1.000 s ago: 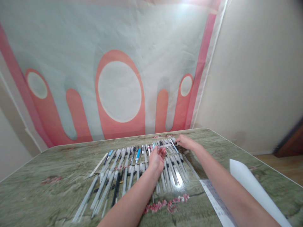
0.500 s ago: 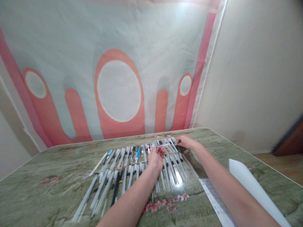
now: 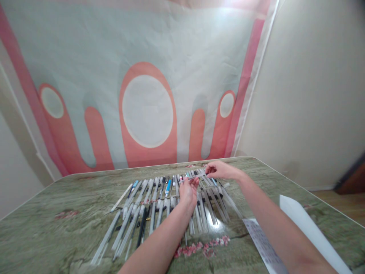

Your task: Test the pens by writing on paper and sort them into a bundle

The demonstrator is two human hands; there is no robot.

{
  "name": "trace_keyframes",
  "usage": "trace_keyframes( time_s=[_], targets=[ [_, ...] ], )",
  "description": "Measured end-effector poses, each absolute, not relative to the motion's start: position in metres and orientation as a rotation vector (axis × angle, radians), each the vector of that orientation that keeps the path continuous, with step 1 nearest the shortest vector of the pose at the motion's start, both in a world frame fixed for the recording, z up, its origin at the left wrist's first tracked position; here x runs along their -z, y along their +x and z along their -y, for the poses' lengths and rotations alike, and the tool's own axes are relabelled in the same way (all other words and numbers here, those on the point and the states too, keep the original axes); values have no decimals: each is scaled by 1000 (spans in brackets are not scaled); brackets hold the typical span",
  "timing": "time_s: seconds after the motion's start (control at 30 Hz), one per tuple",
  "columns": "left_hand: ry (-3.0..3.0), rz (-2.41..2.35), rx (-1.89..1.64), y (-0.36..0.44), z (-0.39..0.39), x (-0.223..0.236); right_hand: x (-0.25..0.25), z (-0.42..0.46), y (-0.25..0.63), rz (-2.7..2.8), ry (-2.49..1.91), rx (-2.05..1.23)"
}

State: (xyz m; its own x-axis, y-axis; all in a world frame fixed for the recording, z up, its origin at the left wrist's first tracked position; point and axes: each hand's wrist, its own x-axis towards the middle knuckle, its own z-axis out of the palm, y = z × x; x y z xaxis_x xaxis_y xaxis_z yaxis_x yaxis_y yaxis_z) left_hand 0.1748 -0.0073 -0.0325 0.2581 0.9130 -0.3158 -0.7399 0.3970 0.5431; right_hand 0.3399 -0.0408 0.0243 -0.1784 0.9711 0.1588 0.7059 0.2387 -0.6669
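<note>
Several pens point(image 3: 159, 205), mostly clear-barrelled with dark or blue parts, lie in rows on a green patterned tablecloth point(image 3: 57, 236). My left hand point(image 3: 188, 192) is raised above the middle of the rows, fingers curled round one end of a thin clear pen point(image 3: 196, 177). My right hand point(image 3: 221, 170) pinches the other end of that pen, just above the far right pens. The pen runs roughly level between the two hands.
A white sheet of paper point(image 3: 308, 228) and a printed sheet point(image 3: 264, 247) lie on the table at the right. A pink and pale blue cloth point(image 3: 148, 76) hangs on the wall behind. The table's far edge point(image 3: 142, 168) runs just past the pens.
My right hand has lifted off the far right pens and taken hold of the end of the pen in my left hand. The view has shifted slightly.
</note>
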Motion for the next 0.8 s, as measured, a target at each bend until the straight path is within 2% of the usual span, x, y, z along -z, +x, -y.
trace_keyframes(
  time_s=[0.8],
  targets=[
    [340, -623, -1136, 175, 7, 36, -29, 44, 333, 1976, -1521, -529]
  ],
)
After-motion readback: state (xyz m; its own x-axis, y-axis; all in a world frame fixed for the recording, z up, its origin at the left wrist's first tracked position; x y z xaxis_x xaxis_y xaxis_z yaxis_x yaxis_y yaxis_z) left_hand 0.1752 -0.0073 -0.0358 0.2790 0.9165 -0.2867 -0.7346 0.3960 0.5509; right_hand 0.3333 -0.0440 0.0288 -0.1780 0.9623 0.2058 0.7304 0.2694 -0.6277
